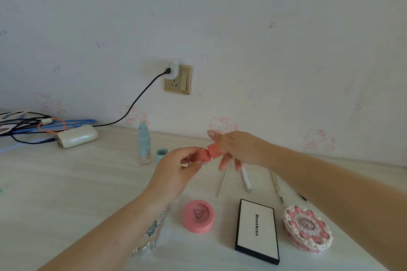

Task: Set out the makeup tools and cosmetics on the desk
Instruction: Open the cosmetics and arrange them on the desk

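Above the white desk (66, 193) I hold a small coral-pink cosmetic tube (206, 153) in both hands. My left hand (176, 174) pinches its body and my right hand (237, 149) grips its cap end. On the desk lie a round pink compact (198, 215), a white black-edged palette (257, 230), a frilly pink round case (307, 229), an ornate silver tube (152, 231) partly under my left forearm, and thin pencils (246, 179). A pale teal bottle (144, 143) stands uncapped, its cap (161, 154) beside it.
A white power bank (77, 136) and a tangle of cables (26, 125) lie at the back left. A black cord runs up to a charger in the wall socket (178, 79). The wallpapered wall borders the desk's far edge.
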### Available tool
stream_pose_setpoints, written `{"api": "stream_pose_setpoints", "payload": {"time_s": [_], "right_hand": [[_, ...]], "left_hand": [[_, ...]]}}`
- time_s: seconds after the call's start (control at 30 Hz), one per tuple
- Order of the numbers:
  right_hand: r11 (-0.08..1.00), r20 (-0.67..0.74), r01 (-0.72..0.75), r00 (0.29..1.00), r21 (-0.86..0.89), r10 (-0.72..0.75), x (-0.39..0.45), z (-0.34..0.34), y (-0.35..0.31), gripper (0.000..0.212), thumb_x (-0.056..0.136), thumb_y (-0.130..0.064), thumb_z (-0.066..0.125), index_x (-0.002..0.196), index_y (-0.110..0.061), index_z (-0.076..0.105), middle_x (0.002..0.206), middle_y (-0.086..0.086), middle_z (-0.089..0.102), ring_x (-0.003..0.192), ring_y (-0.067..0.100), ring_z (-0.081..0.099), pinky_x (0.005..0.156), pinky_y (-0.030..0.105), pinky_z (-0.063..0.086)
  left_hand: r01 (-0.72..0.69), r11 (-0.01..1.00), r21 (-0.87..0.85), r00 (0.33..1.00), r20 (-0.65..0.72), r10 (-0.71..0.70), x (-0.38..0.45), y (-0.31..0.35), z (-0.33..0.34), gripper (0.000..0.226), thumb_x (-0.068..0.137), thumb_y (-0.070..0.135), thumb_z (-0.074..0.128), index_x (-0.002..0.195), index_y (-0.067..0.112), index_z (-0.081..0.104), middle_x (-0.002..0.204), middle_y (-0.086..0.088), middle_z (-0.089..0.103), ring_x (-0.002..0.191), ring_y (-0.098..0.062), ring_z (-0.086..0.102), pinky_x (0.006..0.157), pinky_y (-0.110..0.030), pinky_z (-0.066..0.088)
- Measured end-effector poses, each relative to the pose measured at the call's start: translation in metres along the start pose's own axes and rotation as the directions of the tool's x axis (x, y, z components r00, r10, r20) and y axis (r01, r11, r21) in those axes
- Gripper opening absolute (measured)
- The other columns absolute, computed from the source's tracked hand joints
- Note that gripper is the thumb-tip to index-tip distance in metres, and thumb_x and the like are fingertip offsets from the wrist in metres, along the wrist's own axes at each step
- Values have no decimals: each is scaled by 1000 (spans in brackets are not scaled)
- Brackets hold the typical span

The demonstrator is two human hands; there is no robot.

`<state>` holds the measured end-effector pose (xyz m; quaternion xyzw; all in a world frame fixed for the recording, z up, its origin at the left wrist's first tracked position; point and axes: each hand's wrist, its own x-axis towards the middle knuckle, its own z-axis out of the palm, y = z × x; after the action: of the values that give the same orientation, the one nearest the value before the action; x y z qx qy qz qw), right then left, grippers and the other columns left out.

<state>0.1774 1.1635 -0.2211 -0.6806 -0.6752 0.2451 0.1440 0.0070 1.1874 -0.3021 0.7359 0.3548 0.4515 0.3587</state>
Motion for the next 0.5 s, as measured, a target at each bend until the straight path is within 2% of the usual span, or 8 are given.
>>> {"api": "stream_pose_setpoints", "payload": {"time_s": [0.07,0.13,0.2,0.27,0.33,0.4,0.47,0.5], "right_hand": [[1000,45,-30,999,-1,30,2,-1,1,62,92,-63,27,90,-14,66,65,-2,72,38,8,53,69,23,47],[999,39,42,998,12,-43,3,-1,2,47,94,-53,37,78,-16,60,62,-5,68,42,6,56,67,24,47],[991,17,132,991,14,-133,4,0,4,33,93,-46,48,83,-16,59,70,-8,67,55,5,65,74,28,48],[982,-16,186,982,-13,-186,4,0,3,20,88,-38,59,97,-20,61,80,-13,65,72,5,69,76,24,46],[970,-66,229,970,-85,-235,4,-2,4,24,86,-31,65,109,-25,61,91,-14,62,86,7,63,78,19,43],[931,-80,282,949,-231,-306,4,-4,7,37,86,-28,64,122,-28,57,101,-11,59,98,7,55,89,20,41],[871,-83,312,926,-380,-368,4,-5,11,36,87,-28,62,122,-30,58,110,-9,59,107,9,52,98,28,39],[853,-92,315,919,-416,-384,4,-4,11,31,86,-28,62,117,-31,61,112,-7,60,109,10,52,98,31,40]], "left_hand": [[-16,1000,22,1000,9,16,0,1,0,28,84,15,66,89,42,67,89,10,70,91,-9,64,79,-20,48],[-15,999,44,1000,9,15,0,0,-1,27,84,17,67,90,43,66,90,9,70,91,-8,63,80,-20,48],[4,999,48,1000,-5,-4,-1,-3,-3,23,84,19,67,91,41,66,85,14,69,87,-4,62,78,-17,46],[19,999,33,1000,-14,-19,-2,-4,-4,22,84,17,67,90,39,66,74,24,66,75,5,59,71,-7,40],[32,999,25,999,-20,-32,-2,-6,-6,20,85,17,66,89,36,67,69,21,64,65,8,55,63,-4,37],[41,999,23,999,-31,-40,-3,-7,-8,17,85,17,66,90,33,69,77,10,66,63,7,53,62,-5,37],[36,998,43,999,-35,-34,-3,-9,-9,15,84,18,66,92,30,70,85,4,68,67,6,55,66,-5,38],[34,998,56,999,-35,-32,-3,-9,-10,15,84,18,66,94,28,71,85,6,68,69,7,55,67,-4,38]]}}
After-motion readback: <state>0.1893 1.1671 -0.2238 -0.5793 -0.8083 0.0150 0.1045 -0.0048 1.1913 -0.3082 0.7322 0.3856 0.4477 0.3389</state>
